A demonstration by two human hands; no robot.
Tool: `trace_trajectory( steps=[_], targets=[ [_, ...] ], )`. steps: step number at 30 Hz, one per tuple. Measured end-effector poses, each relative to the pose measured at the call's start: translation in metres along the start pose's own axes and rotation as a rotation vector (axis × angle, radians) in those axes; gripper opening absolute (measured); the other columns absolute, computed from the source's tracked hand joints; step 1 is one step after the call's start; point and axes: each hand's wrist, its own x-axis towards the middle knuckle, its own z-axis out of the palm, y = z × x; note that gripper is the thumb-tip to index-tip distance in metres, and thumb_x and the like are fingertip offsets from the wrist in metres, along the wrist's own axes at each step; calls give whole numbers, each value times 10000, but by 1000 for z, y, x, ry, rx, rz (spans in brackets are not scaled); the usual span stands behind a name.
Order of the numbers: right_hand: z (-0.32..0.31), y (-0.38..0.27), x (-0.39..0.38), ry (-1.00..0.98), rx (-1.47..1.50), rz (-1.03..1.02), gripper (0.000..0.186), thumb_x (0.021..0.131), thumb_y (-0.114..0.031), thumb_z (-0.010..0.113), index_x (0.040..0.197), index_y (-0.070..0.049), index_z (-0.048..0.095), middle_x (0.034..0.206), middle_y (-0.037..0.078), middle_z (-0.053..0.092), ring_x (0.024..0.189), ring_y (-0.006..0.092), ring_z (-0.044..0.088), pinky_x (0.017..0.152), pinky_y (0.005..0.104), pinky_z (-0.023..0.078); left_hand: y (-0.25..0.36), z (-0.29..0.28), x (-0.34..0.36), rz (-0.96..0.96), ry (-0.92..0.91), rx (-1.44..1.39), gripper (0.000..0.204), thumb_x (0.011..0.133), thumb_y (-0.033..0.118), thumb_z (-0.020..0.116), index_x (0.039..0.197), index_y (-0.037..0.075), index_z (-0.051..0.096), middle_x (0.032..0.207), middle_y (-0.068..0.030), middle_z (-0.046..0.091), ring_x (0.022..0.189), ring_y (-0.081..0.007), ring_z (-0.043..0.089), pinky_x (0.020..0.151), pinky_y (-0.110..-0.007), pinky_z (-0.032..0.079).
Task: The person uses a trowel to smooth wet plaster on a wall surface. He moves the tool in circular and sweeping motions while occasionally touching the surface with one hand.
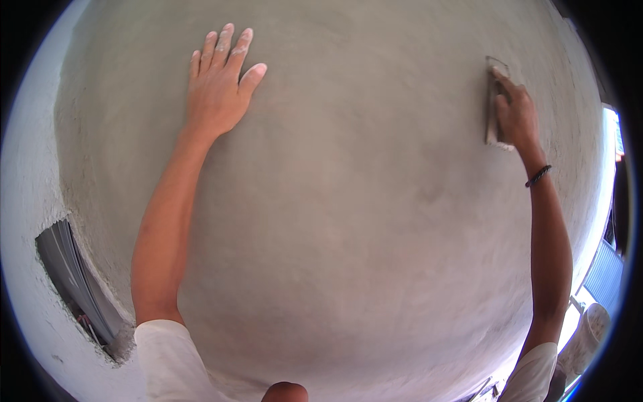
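Observation:
A broad grey plastered wall (348,201) fills most of the head view. High on its left part my left hand (218,100) lies flat against the plaster, fingers spread and whitish with dust. My right hand (519,115) is up at the far right, closed round the handle of a plastering trowel (492,124). The trowel's narrow blade stands about upright and appears to be against the wall. My fingers cover most of its handle. A dark braided bracelet (538,176) circles my right wrist.
At the left, a rough-edged opening holds grey folded sheeting (84,268), with a pale wall surface (30,174) around it. Toward the lower right stand a dirty bucket-like container (593,328) and a blue corrugated sheet (604,273), beyond the wall's bright edge.

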Motion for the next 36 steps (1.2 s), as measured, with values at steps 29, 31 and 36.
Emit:
trace_trajectory(
  steps=[29, 31, 36],
  targets=[
    [56, -222, 73, 130, -24, -576, 411, 916, -194, 544, 1320, -158, 609, 945, 215, 659, 908, 368, 640, 878, 446, 510, -51, -11, -92, -1, -19, -22, 595, 998, 508, 423, 1503, 198, 369, 1564, -145, 307, 1446, -368, 249, 1176, -529, 190],
    [46, -274, 33, 74, -53, -612, 413, 920, -211, 549, 1326, -159, 605, 960, 203, 648, 929, 360, 631, 876, 437, 504, -56, -13, -97, -3, -6, -12, 588, 998, 498, 430, 1500, 197, 375, 1560, -148, 313, 1443, -370, 257, 1174, -529, 196],
    [24, -314, 111, -193, 239, -231, 430, 892, -67, 439, 1287, -47, 606, 873, 204, 719, 695, 296, 707, 634, 413, 586, -58, -20, -121, -78, -44, 8, 583, 996, 485, 439, 1497, 194, 381, 1559, -149, 314, 1448, -366, 247, 1179, -518, 189]
  ],
)
